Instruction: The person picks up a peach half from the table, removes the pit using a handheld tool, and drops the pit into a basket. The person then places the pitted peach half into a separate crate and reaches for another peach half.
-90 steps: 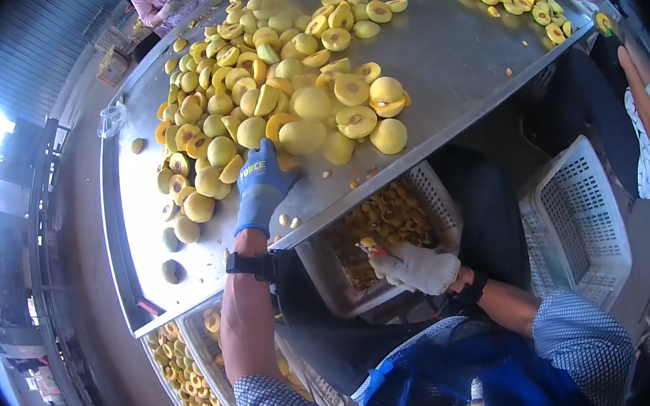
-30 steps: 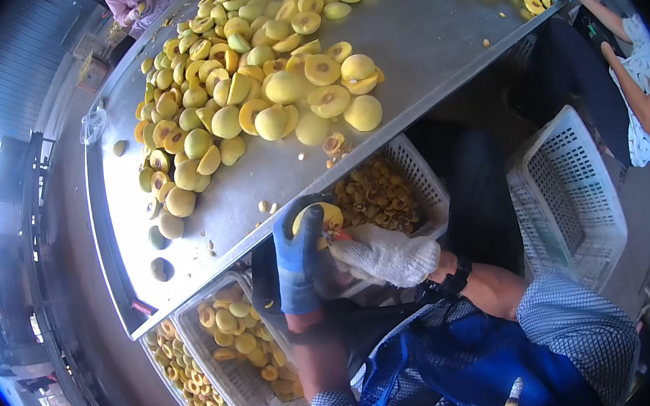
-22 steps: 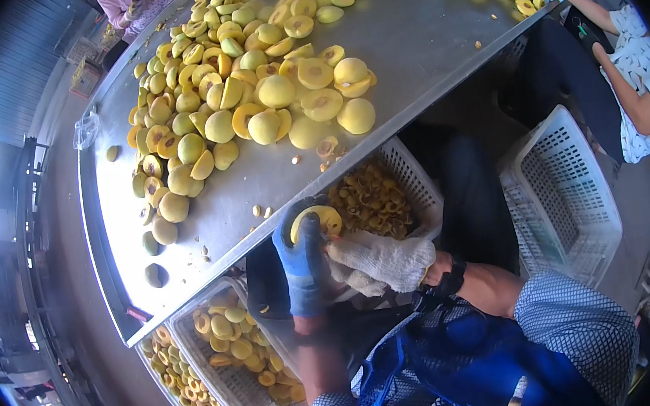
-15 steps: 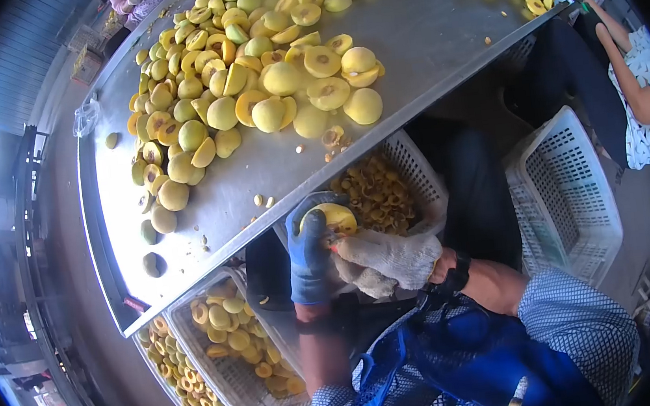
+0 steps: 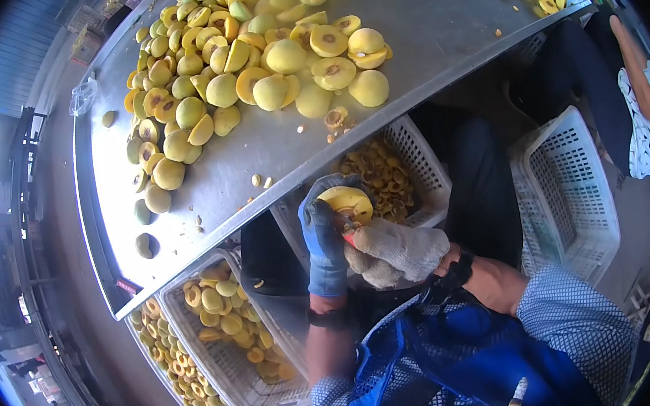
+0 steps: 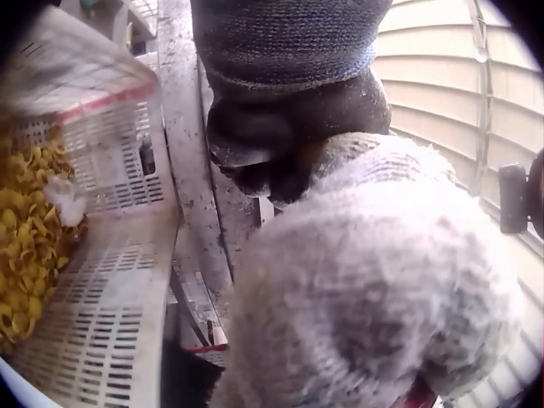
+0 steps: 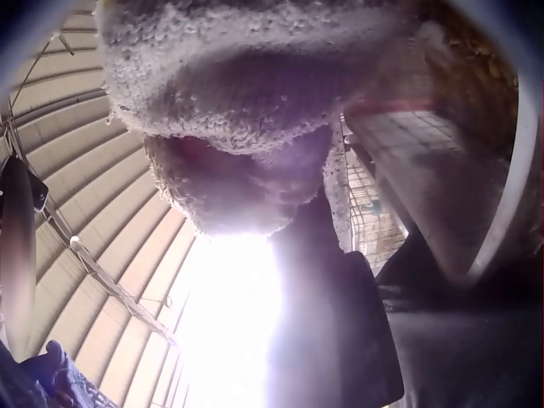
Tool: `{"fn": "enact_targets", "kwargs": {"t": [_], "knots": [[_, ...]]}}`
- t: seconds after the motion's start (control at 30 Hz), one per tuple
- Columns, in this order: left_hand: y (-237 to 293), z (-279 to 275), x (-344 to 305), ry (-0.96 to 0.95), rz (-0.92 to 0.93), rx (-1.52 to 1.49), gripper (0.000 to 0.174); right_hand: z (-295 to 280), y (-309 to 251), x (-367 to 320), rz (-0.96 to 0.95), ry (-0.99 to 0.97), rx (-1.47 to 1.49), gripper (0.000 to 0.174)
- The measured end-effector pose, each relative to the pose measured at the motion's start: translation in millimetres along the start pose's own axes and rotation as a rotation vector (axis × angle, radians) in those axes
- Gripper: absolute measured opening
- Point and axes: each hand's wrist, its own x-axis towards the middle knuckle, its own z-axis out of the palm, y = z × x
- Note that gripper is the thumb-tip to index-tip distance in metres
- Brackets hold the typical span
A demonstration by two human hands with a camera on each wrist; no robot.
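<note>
Fruit half (image 5: 343,199) – L grip (image 5: 322,235) curled rnd it; R grip (image 5: 400,250) pinching red tool (image 5: 349,239).

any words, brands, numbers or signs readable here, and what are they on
No text can be read in these views.
Red strip at the corner of the metal table: possibly a label, too small to read.
Blue glove and whitish knit glove: no legible lettering shows.
</note>
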Motion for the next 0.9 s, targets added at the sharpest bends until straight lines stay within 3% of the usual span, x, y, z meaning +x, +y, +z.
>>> {"fn": "enact_targets", "kwargs": {"t": [0.1,0.2,0.3,0.37,0.43,0.5,0.53,0.57,0.6,0.63,0.67,0.7,0.77,0.87,0.9], "knots": [[-7,3,-10,0.120,-0.106,0.023,0.079,-3,-2,-2,-0.004,0.059,-0.269,0.031],[-6,12,-14,0.185,-0.172,0.010,0.079,-23,15,-5,-0.171,0.063,-0.586,0.025],[5,22,-16,0.171,-0.199,-0.054,0.080,-39,26,-7,0.046,0.020,-0.332,0.030],[19,27,-18,0.112,-0.151,-0.045,0.081,-32,38,-12,-0.229,0.074,-0.421,0.033],[29,30,-23,0.191,-0.258,-0.065,0.086,-29,47,-10,-0.526,0.086,-0.674,0.037],[25,22,-21,0.124,-0.194,-0.078,0.086,-28,42,-14,-0.432,0.023,-0.498,0.038],[27,16,-18,0.068,-0.145,-0.046,0.086,-16,18,-16,-0.188,-0.023,-0.154,0.037],[27,12,-19,0.178,-0.157,-0.030,0.085,-10,5,-18,0.061,-0.066,0.195,0.036],[28,7,-20,0.362,-0.221,-0.102,0.085,-18,4,-19,0.048,-0.134,0.290,0.033],[31,0,-18,0.540,-0.274,-0.175,0.084,-29,-1,-15,0.037,-0.156,0.193,0.034],[45,-17,-23,0.458,-0.169,-0.011,0.073,-40,-7,-10,0.024,-0.176,0.094,0.034],[63,-41,-33,0.374,-0.070,0.151,0.064,-41,-5,-3,0.096,-0.013,0.054,0.038],[99,-83,-47,0.413,-0.086,0.866,0.046,-42,-2,11,0.252,0.316,0.009,0.047],[154,-117,-60,0.411,-0.156,1.826,0.033,-38,-18,7,0.205,0.366,0.040,0.048],[158,-129,-55,0.355,-0.054,1.864,0.034,-36,-13,9,0.175,0.393,0.024,0.047]]}}
